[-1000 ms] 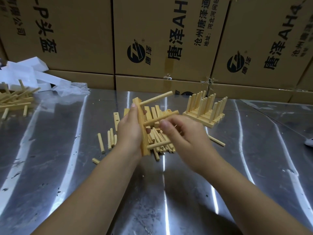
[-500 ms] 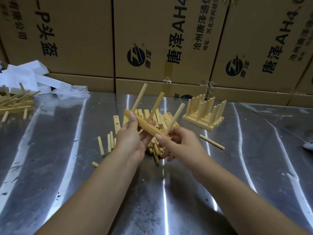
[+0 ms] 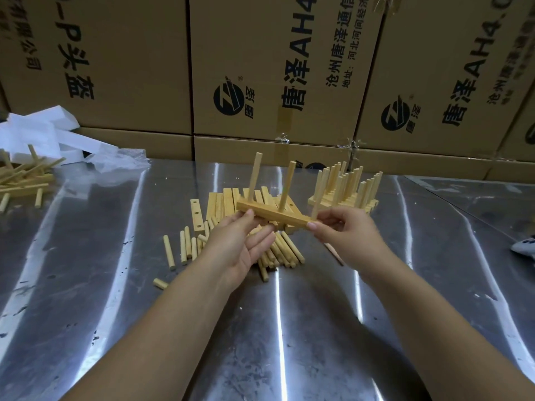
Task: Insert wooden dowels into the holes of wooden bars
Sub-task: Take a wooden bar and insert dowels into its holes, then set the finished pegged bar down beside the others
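Back of view: stacked cardboard boxes (image 3: 278,68), brown, with black printed lettering and a round logo. They fill the upper half.

Desk (image 3: 86,285): sheet metal, scuffed, with bright streaks of reflected light. It runs up to the foot of the boxes.

Far left on the desk: white foam pieces (image 3: 43,131), with crumpled clear film (image 3: 115,160) just beside them. In front lies a loose heap of assembled bars (image 3: 23,180), dowels pointing every way, partly cut off by the frame edge.

Right of centre, far side: finished stack (image 3: 344,189), bars laid side by side with their dowels standing in rows.

Centre: spare bars (image 3: 225,201) lie flat in a pile. One drilled bar (image 3: 197,217) sits at the pile's left edge, holes up.

Left hand (image 3: 240,244): palm up, grip pinching the left end of the held bar, thumb on its near face and fingers laid underneath.

Right hand (image 3: 344,230): grip pinching the right end between thumb and forefinger. The other fingers are curled behind.

Held bar (image 3: 275,215): off the desk, above the spare bars, spanning the two hands, with its right end slightly lower and nearer. Three fitted dowels (image 3: 254,178) stand up from its top face. The third is right at the right-hand fingertips.

Loose dowels (image 3: 185,247): scattered on the desk beneath and left of the hands, most lying roughly parallel.

Short stub (image 3: 160,283): alone, nearer the camera than the rest.

Right frame edge: small white object (image 3: 524,247) with dark marks. Cannot tell what it is.
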